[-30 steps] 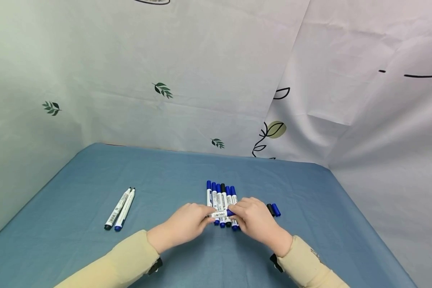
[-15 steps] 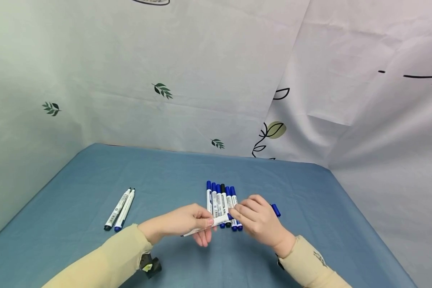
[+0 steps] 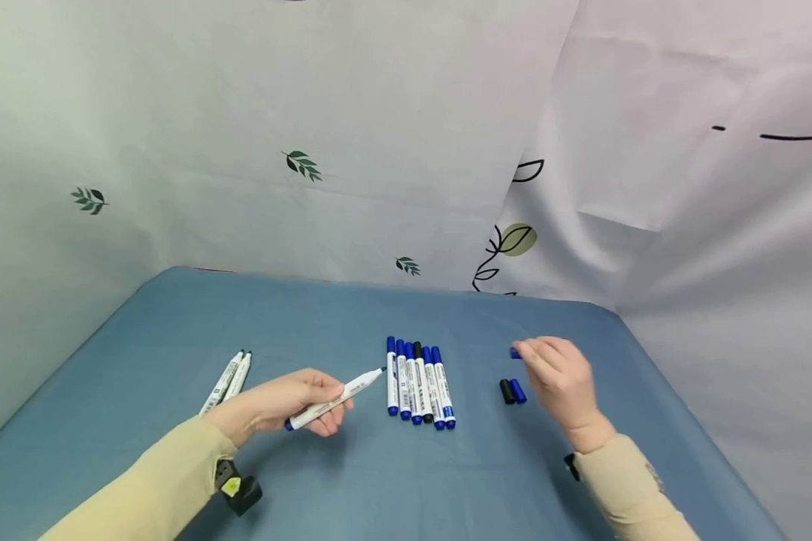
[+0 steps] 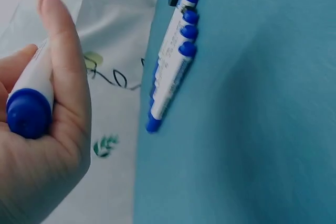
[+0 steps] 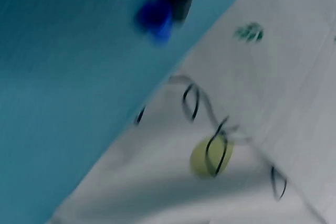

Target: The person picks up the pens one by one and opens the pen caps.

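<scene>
My left hand [image 3: 298, 402] pinches a white uncapped marker [image 3: 360, 383] between thumb and fingers, its dark tip pointing up and right. In the left wrist view the blue end [image 4: 29, 115] of that marker faces the camera. Over to the right, my right hand [image 3: 560, 379] pinches a small blue cap [image 3: 515, 352] above the table. A black cap [image 3: 507, 391] and another blue cap [image 3: 518, 391] lie side by side below it. The right wrist view is blurred; it shows these two caps but not the hand.
Several capped markers [image 3: 411, 382] lie in a neat row mid-table, most with blue caps and one with black. Two uncapped markers [image 3: 222, 382] lie at the left, partly hidden by the left forearm. A patterned cloth [image 3: 352, 188] hangs behind the blue-covered table [image 3: 298, 315].
The blue cap has come off the marker. My left hand has moved left with the marker, and my right hand has moved right with the cap, uncovering the row of markers.
</scene>
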{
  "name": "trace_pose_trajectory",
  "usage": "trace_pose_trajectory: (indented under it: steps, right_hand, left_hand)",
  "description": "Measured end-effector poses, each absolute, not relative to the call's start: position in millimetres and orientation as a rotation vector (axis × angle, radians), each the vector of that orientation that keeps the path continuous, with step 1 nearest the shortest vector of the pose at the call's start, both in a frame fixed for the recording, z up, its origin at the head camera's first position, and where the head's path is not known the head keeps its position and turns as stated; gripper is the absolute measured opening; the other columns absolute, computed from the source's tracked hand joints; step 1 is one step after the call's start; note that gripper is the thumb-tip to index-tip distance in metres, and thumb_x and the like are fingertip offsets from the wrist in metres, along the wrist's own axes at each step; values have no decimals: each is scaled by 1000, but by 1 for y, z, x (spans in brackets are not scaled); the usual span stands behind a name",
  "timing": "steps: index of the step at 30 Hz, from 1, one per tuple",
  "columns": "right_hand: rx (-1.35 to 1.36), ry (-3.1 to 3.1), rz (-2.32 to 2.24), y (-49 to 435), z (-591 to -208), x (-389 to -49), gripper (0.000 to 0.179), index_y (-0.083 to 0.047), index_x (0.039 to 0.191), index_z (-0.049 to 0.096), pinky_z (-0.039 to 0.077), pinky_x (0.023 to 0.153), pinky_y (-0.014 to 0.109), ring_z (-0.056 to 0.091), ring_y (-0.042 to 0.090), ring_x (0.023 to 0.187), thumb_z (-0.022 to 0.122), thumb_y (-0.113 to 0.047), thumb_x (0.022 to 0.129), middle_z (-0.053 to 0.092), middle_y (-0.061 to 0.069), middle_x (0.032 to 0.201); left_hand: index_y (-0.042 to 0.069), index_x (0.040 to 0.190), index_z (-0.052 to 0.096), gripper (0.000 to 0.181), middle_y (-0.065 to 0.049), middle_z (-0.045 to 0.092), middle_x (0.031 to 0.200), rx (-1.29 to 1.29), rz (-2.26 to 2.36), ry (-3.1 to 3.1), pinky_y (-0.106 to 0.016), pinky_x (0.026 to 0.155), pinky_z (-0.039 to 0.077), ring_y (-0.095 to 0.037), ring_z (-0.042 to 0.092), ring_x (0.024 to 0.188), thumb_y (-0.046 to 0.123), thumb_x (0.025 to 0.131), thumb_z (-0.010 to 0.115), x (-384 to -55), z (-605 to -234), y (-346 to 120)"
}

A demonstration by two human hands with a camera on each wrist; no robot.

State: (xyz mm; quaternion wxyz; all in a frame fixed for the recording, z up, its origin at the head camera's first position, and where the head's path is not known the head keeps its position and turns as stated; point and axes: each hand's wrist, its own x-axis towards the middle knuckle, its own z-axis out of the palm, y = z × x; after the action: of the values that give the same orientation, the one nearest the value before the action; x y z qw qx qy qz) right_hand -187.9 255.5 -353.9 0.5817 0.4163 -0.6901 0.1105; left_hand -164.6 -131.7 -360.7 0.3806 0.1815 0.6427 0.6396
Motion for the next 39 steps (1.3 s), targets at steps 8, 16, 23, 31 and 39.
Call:
trace_pose_trajectory:
  steps: [8, 16, 23, 31, 39]
  right_hand:
    - [944, -1813, 258, 248, -368, -182, 31, 1, 93, 73, 50, 61, 37, 61, 27, 72, 47, -16, 100, 69, 11, 77]
    - [871, -2014, 280, 246, -369, -173, 44, 3, 95, 72, 50, 61, 37, 61, 25, 73, 42, -28, 102, 70, 12, 78]
    - [801, -2077, 321, 249, -372, -172, 32, 3, 95, 72, 50, 56, 35, 61, 24, 73, 56, -25, 96, 69, 13, 79]
    - [730, -2177, 317, 250, -375, -170, 32, 2, 91, 73, 51, 57, 33, 62, 22, 73, 84, 0, 62, 69, 11, 79]
    - [699, -2233, 327, 250, -378, -169, 29, 0, 92, 73, 50, 56, 33, 61, 20, 73, 83, -2, 65, 69, 9, 79]
  left_hand:
    - [-19, 116, 47, 41, -6, 67, 88, 479, 1630, 1713, -31, 78, 56, -12, 67, 81, 19, 101, 44, -165, -361, -123]
    - [-8, 105, 48, 25, -10, 68, 93, 429, 1682, 1778, -29, 80, 55, -13, 68, 86, 17, 100, 45, -162, -365, -131]
    - [-5, 103, 47, 24, -12, 68, 99, 348, 1697, 1872, -31, 84, 54, -19, 67, 94, 19, 101, 43, -162, -364, -144]
    - [-10, 114, 54, 39, -9, 62, 100, 247, 1623, 2161, -32, 72, 48, -15, 56, 84, 25, 99, 50, -161, -359, -161]
    - [-8, 125, 52, 45, -9, 58, 99, 123, 1571, 2306, -30, 68, 44, -15, 48, 79, 27, 96, 55, -157, -360, -171]
